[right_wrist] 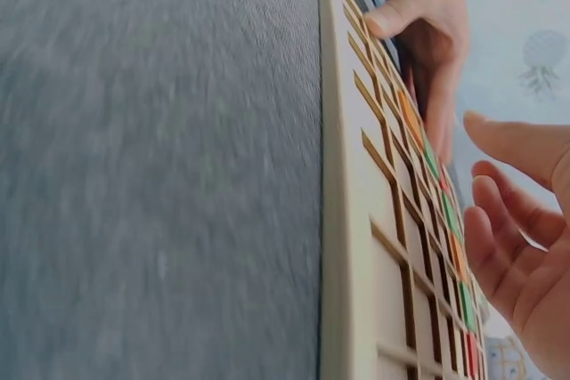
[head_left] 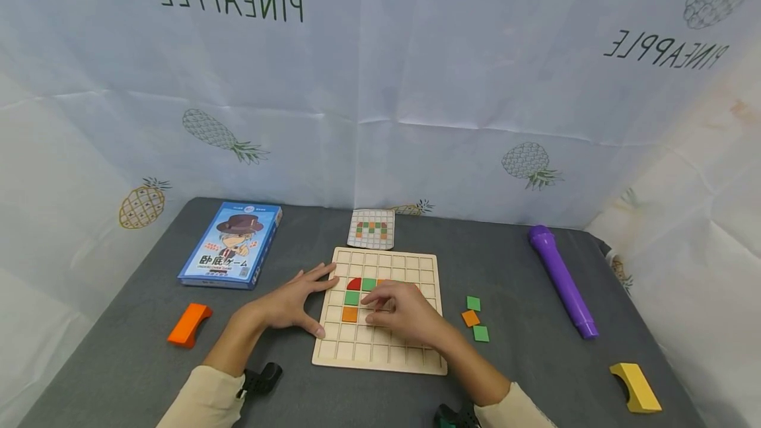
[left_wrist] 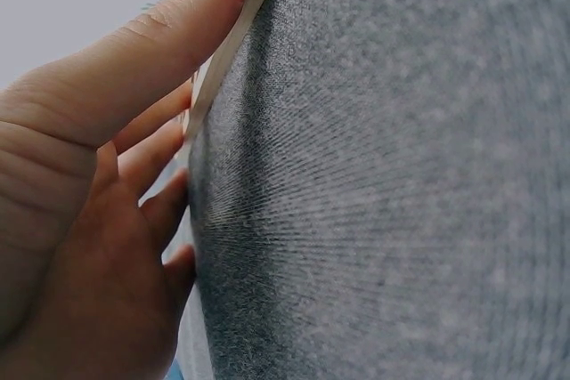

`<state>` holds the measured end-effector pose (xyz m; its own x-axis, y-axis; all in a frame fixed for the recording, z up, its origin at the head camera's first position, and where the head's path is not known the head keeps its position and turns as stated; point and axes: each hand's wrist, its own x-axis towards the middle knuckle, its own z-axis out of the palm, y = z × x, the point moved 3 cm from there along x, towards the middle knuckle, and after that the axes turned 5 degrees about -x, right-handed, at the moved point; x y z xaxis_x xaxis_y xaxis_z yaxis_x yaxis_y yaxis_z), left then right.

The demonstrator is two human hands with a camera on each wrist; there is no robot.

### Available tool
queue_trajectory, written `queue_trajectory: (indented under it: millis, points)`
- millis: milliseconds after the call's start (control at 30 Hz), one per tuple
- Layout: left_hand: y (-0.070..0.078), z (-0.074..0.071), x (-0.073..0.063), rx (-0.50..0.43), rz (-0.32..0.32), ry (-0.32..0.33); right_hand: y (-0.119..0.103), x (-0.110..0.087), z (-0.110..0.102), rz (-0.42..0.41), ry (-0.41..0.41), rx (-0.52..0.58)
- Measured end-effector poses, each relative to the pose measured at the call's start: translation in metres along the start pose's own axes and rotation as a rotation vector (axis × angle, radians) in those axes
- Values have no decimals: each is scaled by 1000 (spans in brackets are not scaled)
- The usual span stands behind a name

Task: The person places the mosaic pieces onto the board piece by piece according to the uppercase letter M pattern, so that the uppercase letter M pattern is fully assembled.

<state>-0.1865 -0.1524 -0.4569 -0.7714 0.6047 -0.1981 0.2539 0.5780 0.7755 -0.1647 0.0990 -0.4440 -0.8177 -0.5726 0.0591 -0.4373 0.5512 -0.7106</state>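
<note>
A wooden grid board (head_left: 380, 358) lies on the dark table with coloured tiles set in its squares. My left hand (head_left: 291, 302) spreads over the board's left edge, its thumb and fingertips touching the rim. Above the middle of the grid hovers my right hand (head_left: 401, 312), covering part of the tile pattern. The right wrist view shows a gap between its thumb and loosely bent fingers (right_wrist: 485, 238), with nothing in it. Left of that hand are a red rounded tile (head_left: 354, 284), a green tile (head_left: 352, 298) and an orange tile (head_left: 349, 314).
Two loose green tiles (head_left: 481, 333) and an orange one (head_left: 471, 318) lie right of the board. A pattern card (head_left: 371, 229) stands behind it. Around them are a blue game box (head_left: 232, 246), orange block (head_left: 189, 325), purple microphone-shaped object (head_left: 563, 283) and yellow block (head_left: 636, 388).
</note>
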Motion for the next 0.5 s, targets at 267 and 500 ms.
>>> queue_trajectory:
  millis: [267, 500]
  points:
    - [-1, 0, 0, -4, -4, -5, 15, -17, -18, 21, 4, -12]
    - [-1, 0, -1, -3, 2, -8, 31, -35, -39, 24, 54, -53]
